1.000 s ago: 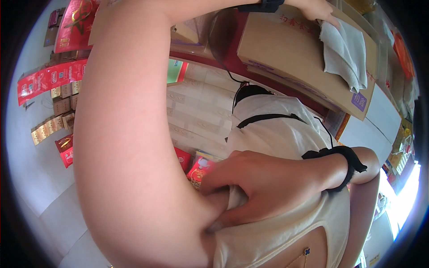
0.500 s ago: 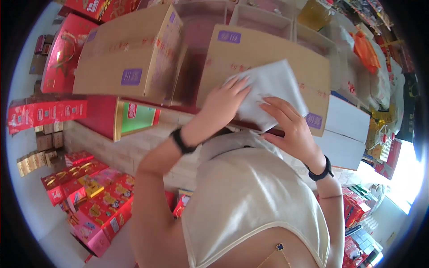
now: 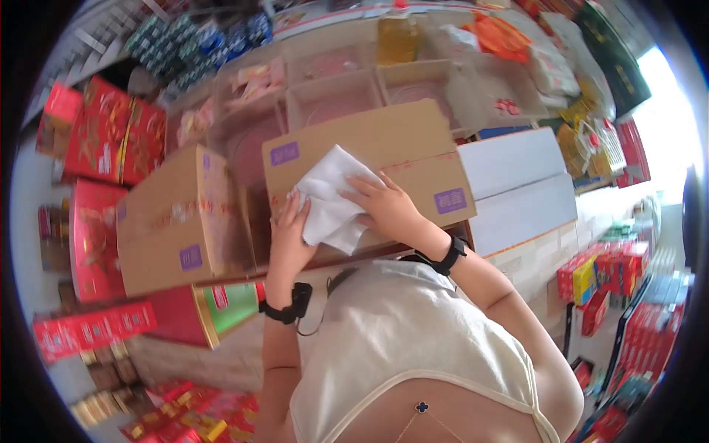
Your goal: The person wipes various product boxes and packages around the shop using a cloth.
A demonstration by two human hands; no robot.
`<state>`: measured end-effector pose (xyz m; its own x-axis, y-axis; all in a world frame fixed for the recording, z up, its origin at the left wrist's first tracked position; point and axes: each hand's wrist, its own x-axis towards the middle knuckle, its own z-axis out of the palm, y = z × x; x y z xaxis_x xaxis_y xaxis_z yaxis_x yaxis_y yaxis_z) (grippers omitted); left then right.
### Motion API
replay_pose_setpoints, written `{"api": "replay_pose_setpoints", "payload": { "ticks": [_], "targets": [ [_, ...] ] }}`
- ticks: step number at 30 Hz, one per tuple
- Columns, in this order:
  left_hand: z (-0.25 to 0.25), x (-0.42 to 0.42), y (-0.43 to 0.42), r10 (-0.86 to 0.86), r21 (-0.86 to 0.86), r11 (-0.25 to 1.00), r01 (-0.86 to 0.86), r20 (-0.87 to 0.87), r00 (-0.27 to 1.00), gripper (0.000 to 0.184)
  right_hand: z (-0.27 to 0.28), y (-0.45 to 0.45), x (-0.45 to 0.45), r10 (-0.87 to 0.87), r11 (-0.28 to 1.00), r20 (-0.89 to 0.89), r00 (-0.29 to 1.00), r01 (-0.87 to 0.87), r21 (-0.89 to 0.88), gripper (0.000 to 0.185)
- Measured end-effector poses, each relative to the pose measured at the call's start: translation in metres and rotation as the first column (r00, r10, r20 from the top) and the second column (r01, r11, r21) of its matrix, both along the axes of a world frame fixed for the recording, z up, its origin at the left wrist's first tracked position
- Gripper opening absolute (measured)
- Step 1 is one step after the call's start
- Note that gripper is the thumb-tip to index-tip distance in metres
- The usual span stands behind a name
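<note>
A folded white cloth [image 3: 334,188] lies over the near part of a closed cardboard carton [image 3: 406,151], and its lower corner hangs past the carton's front edge. My left hand [image 3: 290,240] grips the cloth by its left side, fingers pointing away from me and the thumb partly hidden. On the opposite side, my right hand [image 3: 390,213] has hold of it too, fingers laid across the top. Purple labels mark the carton's corners. Both wrists wear black bands.
Another cardboard carton [image 3: 162,221] stands at the left, beside red gift boxes [image 3: 96,240]. Behind are clear bins [image 3: 332,96] and an oil bottle [image 3: 397,37]. A white flat box [image 3: 517,184] is at the right. Red packages [image 3: 613,266] sit at lower right.
My view has swung, so the cartons appear further left and more of the bins shows. The cloth has turned and crumpled a little between my hands, which both stay on it.
</note>
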<state>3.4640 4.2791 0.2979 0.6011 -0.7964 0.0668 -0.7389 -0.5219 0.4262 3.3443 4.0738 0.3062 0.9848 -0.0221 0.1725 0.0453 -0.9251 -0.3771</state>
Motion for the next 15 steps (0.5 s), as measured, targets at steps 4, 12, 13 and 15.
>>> {"api": "replay_pose_setpoints", "payload": {
  "ticks": [4,12,13,15],
  "targets": [
    [-0.002,-0.025,-0.081,-0.188,0.097,0.979,0.181,0.064,0.980,0.076,0.002,-0.043,-0.045,-0.310,0.951,-0.122,0.943,0.309,-0.033,0.055],
    [-0.007,-0.085,-0.153,-0.635,0.057,0.771,0.634,0.143,0.760,0.094,-0.005,-0.034,-0.156,-0.726,0.677,-0.063,0.685,0.727,0.111,0.044],
    [-0.012,-0.085,-0.152,-0.650,0.103,0.758,0.644,0.201,0.733,0.095,-0.010,-0.023,-0.159,-0.758,0.645,-0.021,0.652,0.754,0.124,0.045],
    [-0.013,-0.083,-0.148,-0.675,0.084,0.734,0.674,0.196,0.711,0.080,-0.017,-0.004,-0.155,-0.793,0.607,0.032,0.609,0.783,0.132,0.046]
  ]
}}
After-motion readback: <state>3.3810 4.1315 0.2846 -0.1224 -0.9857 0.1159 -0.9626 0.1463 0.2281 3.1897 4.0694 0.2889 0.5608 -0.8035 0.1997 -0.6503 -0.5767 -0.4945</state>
